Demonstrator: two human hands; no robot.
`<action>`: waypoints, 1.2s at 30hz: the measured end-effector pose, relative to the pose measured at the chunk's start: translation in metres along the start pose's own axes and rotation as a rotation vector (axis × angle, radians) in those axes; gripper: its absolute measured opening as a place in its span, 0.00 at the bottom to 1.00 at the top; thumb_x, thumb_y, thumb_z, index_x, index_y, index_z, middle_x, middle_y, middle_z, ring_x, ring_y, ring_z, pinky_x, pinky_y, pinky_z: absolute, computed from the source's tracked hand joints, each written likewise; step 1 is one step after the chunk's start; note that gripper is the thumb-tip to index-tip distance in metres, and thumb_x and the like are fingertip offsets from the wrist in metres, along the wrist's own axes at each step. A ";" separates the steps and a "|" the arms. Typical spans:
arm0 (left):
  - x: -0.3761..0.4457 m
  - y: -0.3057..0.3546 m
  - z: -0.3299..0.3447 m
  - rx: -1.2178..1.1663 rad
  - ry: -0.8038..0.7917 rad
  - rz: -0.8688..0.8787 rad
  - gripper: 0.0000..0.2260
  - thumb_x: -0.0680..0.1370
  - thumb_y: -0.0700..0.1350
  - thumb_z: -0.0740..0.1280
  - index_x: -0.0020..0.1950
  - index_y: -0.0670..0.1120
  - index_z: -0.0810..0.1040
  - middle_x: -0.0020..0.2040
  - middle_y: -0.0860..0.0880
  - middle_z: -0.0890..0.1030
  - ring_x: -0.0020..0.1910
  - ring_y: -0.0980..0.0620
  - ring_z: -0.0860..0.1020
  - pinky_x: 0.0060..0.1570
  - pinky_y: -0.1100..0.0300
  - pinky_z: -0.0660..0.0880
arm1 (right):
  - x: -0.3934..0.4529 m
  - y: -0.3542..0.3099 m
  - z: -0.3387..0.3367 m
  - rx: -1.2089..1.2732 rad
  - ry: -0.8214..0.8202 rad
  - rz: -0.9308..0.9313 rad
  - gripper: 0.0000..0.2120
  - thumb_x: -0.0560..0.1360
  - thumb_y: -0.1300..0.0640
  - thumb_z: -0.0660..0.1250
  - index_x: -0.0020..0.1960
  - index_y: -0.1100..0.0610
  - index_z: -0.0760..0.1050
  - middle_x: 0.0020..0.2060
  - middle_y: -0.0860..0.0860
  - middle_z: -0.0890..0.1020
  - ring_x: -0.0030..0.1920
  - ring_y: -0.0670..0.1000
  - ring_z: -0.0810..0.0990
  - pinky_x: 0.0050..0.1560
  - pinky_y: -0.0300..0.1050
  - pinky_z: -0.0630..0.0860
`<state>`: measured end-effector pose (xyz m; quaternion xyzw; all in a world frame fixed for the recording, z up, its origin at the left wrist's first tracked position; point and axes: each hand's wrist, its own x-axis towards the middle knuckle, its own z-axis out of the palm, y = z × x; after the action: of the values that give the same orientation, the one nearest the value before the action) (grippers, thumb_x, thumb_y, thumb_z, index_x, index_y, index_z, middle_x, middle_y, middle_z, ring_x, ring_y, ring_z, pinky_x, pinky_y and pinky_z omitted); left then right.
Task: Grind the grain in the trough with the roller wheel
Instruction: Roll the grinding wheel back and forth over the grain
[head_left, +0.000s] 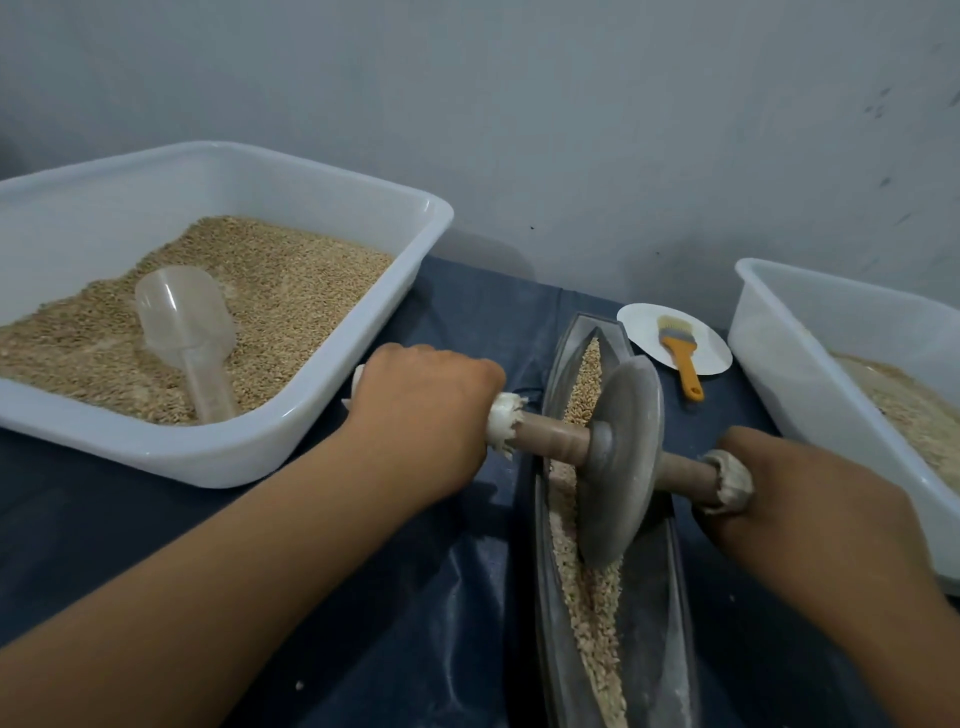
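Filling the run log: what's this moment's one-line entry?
left hand grips axle | right hand grips axle | roller wheel in trough on grain

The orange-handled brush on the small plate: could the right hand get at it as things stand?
Probably yes, but not at once. The right hand grips the roller wheel's axle and would have to let go. The brush lies uncovered on the plate, beyond the trough, with nothing between.

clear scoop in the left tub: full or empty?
Empty. The clear plastic scoop lies on the grain in the white plastic tub, and its bowl shows no heap inside.
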<state>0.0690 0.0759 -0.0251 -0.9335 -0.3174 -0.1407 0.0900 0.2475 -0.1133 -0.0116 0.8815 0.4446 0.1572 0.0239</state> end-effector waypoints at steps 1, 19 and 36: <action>0.005 0.000 0.000 0.004 0.001 0.007 0.14 0.70 0.49 0.67 0.36 0.54 0.60 0.31 0.54 0.65 0.34 0.52 0.67 0.37 0.57 0.59 | 0.003 0.001 0.003 0.010 0.010 0.005 0.14 0.64 0.45 0.69 0.31 0.44 0.63 0.22 0.41 0.68 0.23 0.39 0.64 0.24 0.35 0.55; 0.088 0.005 -0.001 -0.007 -0.009 -0.010 0.09 0.70 0.48 0.69 0.42 0.53 0.68 0.33 0.53 0.67 0.38 0.49 0.70 0.43 0.55 0.66 | 0.088 0.010 0.034 0.119 0.113 0.084 0.04 0.71 0.52 0.63 0.40 0.51 0.69 0.27 0.45 0.67 0.30 0.55 0.70 0.32 0.44 0.68; 0.034 0.001 0.012 0.021 0.098 0.012 0.13 0.71 0.49 0.69 0.38 0.54 0.64 0.30 0.54 0.64 0.36 0.50 0.67 0.38 0.56 0.60 | 0.035 0.008 0.032 0.010 0.213 0.001 0.11 0.68 0.50 0.66 0.34 0.46 0.63 0.24 0.42 0.63 0.24 0.44 0.60 0.26 0.38 0.54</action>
<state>0.0984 0.0976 -0.0255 -0.9264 -0.3084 -0.1823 0.1163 0.2829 -0.0876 -0.0318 0.8602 0.4450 0.2477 -0.0279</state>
